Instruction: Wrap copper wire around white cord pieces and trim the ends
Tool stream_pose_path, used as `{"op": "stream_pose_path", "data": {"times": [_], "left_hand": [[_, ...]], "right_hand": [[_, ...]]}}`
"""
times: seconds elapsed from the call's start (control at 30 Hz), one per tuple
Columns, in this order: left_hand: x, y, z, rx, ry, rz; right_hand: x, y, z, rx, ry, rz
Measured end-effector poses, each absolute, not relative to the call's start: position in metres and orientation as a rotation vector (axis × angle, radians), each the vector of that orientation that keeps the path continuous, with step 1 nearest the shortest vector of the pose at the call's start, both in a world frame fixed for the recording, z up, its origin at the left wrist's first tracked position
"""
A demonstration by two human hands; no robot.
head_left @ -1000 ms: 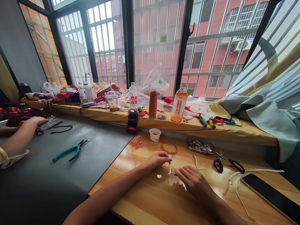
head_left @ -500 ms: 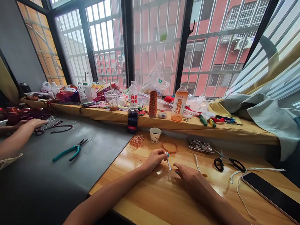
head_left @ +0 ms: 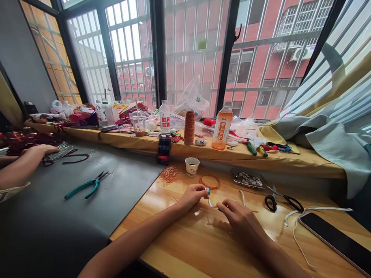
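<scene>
My left hand (head_left: pixel 193 197) pinches a short white cord-like piece (head_left: pixel 209 202) that hangs from its fingertips. A small blue spot shows at those fingertips; I cannot tell what it is. My right hand (head_left: pixel 243 217) is closed around a thin orange-brown stick (head_left: pixel 255 211), whose far end sticks out past the hand. Its near tip reaches the lower end of the white piece and seems to touch it. Just beyond the hands are a coil of copper-coloured wire (head_left: pixel 209 188), a paper cup (head_left: pixel 192 167) with dark contents and a pile of short wire bits (head_left: pixel 169 175).
Black-handled scissors (head_left: pixel 283 201), a tray of small pieces (head_left: pixel 250 180), white cords (head_left: pixel 296 236) and a phone (head_left: pixel 337 241) lie right. Teal pliers (head_left: pixel 88 185) rest left, near another person's arm (head_left: pixel 23 165). Bottles (head_left: pixel 222 130) and a thread spool (head_left: pixel 189 129) stand on the ledge.
My right hand has lifted and curled slightly, and the stick's tip now meets the white piece's lower end. My left hand has barely moved. The other person's arm has shifted a little.
</scene>
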State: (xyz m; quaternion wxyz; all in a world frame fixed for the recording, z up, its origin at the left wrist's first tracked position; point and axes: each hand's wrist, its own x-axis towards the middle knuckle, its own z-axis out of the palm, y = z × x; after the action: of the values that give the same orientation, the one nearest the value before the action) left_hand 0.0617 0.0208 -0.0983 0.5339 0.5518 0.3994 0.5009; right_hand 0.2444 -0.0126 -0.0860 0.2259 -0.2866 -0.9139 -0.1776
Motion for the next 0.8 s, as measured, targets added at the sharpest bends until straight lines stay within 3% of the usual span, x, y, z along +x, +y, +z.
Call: {"op": "stream_pose_path", "data": {"times": [0.8], "left_hand": [[0.061,0.018,-0.097,1.412,0.969,1.164]], "right_hand": [[0.244,-0.008,-0.097,-0.788,-2.516,-0.297]]}}
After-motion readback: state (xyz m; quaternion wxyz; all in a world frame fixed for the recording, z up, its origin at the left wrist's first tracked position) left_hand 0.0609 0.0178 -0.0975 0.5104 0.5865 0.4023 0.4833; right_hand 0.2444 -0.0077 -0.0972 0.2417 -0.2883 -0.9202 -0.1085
